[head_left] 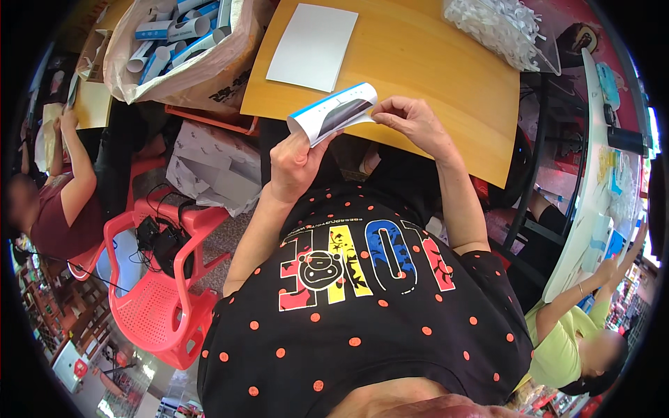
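A printed paper sheet [326,111], white with a blue band and a dark picture, is curled into a tube above the table's near edge. My left hand [294,159] is closed round its left end from below. At the other end, my right hand [417,124] pinches with thumb and forefinger at the sheet's loose edge; whether something small is also between those fingertips, I cannot tell. Beyond the tube, a flat white stack of paper [313,45] lies on the yellow wooden table [418,52].
A large white bag [209,94] at the left holds several blue-and-white paper tubes [187,29]. White curled strips fill a clear container [495,31] at the far right. A red plastic chair [150,306] and a cardboard box [209,164] are at my left. Other people sit at both sides.
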A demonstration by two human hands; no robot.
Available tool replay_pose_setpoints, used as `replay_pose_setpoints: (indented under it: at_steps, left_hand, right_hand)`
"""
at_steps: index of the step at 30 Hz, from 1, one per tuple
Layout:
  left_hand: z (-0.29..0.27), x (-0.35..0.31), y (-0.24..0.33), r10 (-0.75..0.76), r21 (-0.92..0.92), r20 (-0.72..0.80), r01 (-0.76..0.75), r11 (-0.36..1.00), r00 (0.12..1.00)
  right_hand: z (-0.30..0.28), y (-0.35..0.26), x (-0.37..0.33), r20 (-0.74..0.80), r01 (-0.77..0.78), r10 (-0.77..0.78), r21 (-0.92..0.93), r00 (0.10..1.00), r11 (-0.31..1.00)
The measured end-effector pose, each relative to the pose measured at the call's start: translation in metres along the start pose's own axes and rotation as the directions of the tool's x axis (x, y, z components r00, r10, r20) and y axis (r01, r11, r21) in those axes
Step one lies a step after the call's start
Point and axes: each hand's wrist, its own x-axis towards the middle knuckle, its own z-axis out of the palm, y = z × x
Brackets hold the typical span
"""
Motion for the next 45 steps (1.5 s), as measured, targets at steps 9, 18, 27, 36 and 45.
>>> replay_pose_setpoints:
  at_steps: [9, 18, 27, 36, 45]
  left_hand:
    - [0.000, 0.000, -0.003, 0.067, 0.031, -0.001, -0.067, 0.997, 0.998]
    - [0.002, 0.002, -0.002, 0.100, 0.048, 0.029, -0.101, 0.994, 0.995]
    - [0.004, 0.000, 0.001, 0.088, 0.134, 0.085, -0.099, 0.986, 0.993]
    - [0.011, 0.002, -0.003, 0.014, -0.052, 0.009, -0.013, 0.999, 1.000]
    - [0.023, -0.010, -0.019, -0.085, -0.219, -0.001, 0.083, 0.972, 0.996]
  right_hand:
    - [-0.004, 0.001, 0.003, 0.136, -0.021, 0.022, -0.010, 0.990, 1.000]
    - [0.002, 0.000, -0.001, 0.072, -0.050, 0.058, -0.111, 0.996, 0.993]
    - [-0.003, -0.020, -0.026, 0.107, -0.087, 0.070, 0.160, 0.992, 0.983]
    - [0.014, -0.029, -0.028, -0.193, 0.183, -0.202, -0.112, 0.960, 0.977]
    - [0.055, -0.074, -0.032, 0.146, 0.817, -0.838, -0.363, 0.526, 0.449]
